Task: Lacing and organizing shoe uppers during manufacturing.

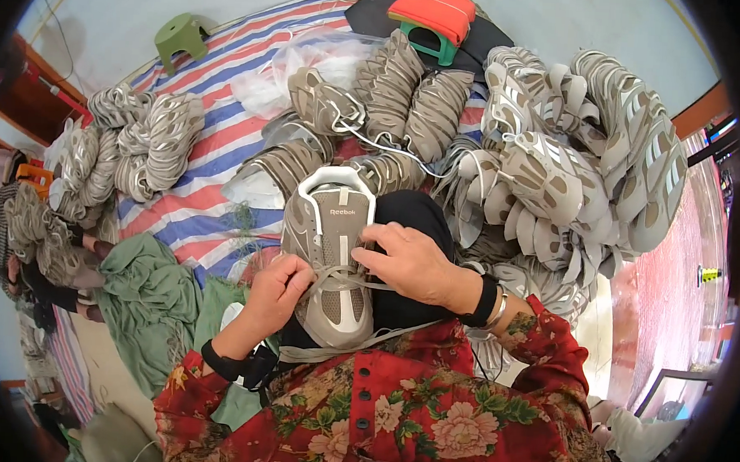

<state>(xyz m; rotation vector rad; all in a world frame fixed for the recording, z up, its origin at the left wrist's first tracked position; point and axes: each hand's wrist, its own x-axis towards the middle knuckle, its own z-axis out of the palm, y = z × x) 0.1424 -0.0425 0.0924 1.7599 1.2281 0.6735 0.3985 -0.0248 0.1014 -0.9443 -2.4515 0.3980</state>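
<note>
A grey-beige shoe upper [335, 221] with a white-edged collar lies across my lap, its toe toward me. A flat beige shoelace [334, 274] crosses over its lower eyelets, and a long loose length trails around the toe to the right. On the left edge, my left hand [280, 291] is closed, thumb and fingers pinching the shoelace. My right hand [414, 267] is curled at the right eyelet edge, its thumb and forefinger on the upper. Exactly what sits between those right fingertips is partly hidden.
Stacked, tied bundles of similar uppers [574, 175] are heaped to the right, with more bundles [161, 141] at left. A striped sheet [215, 156] covers the floor. Green cloth [153, 303] lies left; a green stool [181, 39] stands behind. Another person [9, 254] sits far left.
</note>
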